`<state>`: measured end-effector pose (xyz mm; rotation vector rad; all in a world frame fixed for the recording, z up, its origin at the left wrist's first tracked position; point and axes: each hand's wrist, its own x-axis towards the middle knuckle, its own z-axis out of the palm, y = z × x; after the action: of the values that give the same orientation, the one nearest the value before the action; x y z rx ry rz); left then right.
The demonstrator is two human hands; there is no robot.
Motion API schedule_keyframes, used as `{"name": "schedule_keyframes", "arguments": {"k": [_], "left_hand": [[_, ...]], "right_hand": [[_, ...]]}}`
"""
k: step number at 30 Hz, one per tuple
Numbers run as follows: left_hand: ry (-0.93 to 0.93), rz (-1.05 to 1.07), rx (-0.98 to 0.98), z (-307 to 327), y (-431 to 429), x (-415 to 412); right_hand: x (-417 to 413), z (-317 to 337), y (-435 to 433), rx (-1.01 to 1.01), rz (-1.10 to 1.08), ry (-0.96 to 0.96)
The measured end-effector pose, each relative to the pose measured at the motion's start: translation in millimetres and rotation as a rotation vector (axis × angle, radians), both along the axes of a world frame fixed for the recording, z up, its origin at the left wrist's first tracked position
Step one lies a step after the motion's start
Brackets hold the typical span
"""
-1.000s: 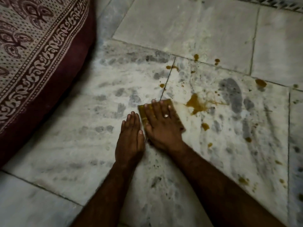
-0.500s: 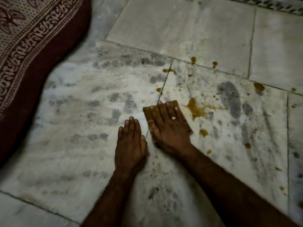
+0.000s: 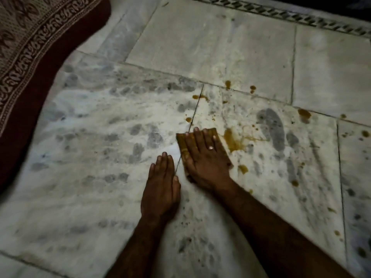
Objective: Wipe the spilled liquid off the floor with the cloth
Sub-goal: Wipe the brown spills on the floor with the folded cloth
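A brownish-yellow cloth lies flat on the marble floor. My right hand, wearing a ring, presses on it with straight fingers and hides most of it. Just right of the cloth sits the largest brown puddle, with thin streaks trailing right. Smaller brown drops dot the tiles above, to the right and below the hand. My left hand rests flat on the floor beside the right one, fingers together, holding nothing.
A dark red mattress with a patterned cover fills the upper left. A patterned floor border runs along the top. Grey marks mottle the tiles around my hands.
My right hand has slid the cloth a little to the right, closer to the big puddle. The view has shifted, so the mattress sits further up and left.
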<state>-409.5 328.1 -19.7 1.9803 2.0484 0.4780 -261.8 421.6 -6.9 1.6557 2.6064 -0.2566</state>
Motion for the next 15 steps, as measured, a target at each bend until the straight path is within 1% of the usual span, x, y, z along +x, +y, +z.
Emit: {"name": "schedule_keyframes", "arguments": {"k": [2, 4, 5, 8, 10, 12, 15], "left_hand": [[-0.064, 0.008, 0.019, -0.2, 0.1, -1.3], [-0.129, 0.016, 0.033, -1.3, -1.2, -2.7], [-0.133, 0.008, 0.037, -0.7, -2.4, -3.1], [-0.071, -0.069, 0.029, 1.3, -5.5, -3.3], [0.003, -0.116, 0.027, 1.6, -11.8, 0.8], [0.04, -0.086, 0.012, 2.5, -19.2, 8.5], [0.015, -0.018, -0.043, 7.6, -27.8, 19.1]], "right_hand": [[-15.7, -1.1, -11.6, 0.015, 0.058, 0.045], [-10.8, -2.6, -42.5, 0.045, 0.138, 0.079], [-2.7, -0.2, -59.6, 0.056, 0.169, 0.093], [19.5, 1.8, -94.7, 0.087, 0.206, 0.098], [28.0, 5.1, -107.9, 0.06, 0.197, 0.078], [40.2, 12.1, -112.7, 0.025, 0.216, 0.109], [73.5, 28.5, -112.1, -0.086, 0.279, 0.126]]}}
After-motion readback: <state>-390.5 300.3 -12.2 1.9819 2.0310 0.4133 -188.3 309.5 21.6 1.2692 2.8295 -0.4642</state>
